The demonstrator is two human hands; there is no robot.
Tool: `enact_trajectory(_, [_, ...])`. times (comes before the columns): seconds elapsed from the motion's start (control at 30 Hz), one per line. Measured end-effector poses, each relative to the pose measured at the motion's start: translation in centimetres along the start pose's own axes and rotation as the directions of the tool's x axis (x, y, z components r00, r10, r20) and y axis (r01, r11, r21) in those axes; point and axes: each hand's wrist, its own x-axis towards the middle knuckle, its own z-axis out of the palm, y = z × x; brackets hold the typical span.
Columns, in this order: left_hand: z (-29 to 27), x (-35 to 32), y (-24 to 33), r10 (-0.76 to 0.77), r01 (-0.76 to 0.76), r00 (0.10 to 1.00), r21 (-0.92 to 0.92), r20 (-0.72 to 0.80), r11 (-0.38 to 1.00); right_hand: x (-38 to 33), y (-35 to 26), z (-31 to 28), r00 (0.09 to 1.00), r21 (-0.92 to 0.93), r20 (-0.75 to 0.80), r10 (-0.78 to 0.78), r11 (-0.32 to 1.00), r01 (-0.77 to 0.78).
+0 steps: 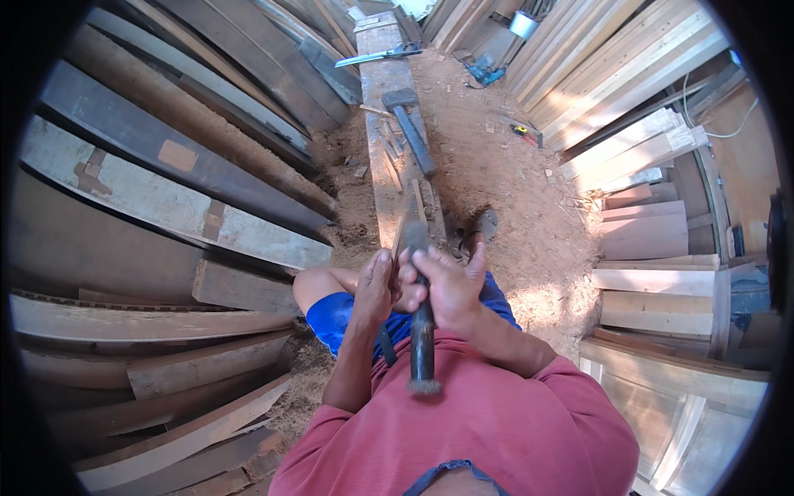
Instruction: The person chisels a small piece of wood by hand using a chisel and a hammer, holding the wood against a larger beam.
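single head-worn fisheye view, looking steeply down, close over the hands (418,285), along the worktop (389,165) ahead.

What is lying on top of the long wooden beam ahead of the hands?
On the beam lie a mallet, a hand saw at the far end and wood chips. The hands and chisel cover its near end.

I'm in a wood shop w/ sawdust floor (529,198); dark planks (165,149) stacked left of frame, pale boards (612,74) leaning upper right, sun patch lower right.
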Motion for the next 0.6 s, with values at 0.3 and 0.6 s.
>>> enact_trajectory(0.3, [-0.1, -4.4, 3.0, 0.419, -0.338, 0.907, 0.671, 0.044, 0.660, -3.0, 2.0, 2.8, 0.986, -0.180, 0.087, 0.143, 0.976, -0.126])
enact_trajectory(0.6, [-4.0, -9.2, -2.8, 0.205, -0.175, 0.978, 0.405, -0.033, 0.897, -6.5, -5.1, 1.9, 0.952, -0.226, 0.024, -0.306, 0.926, 0.303])
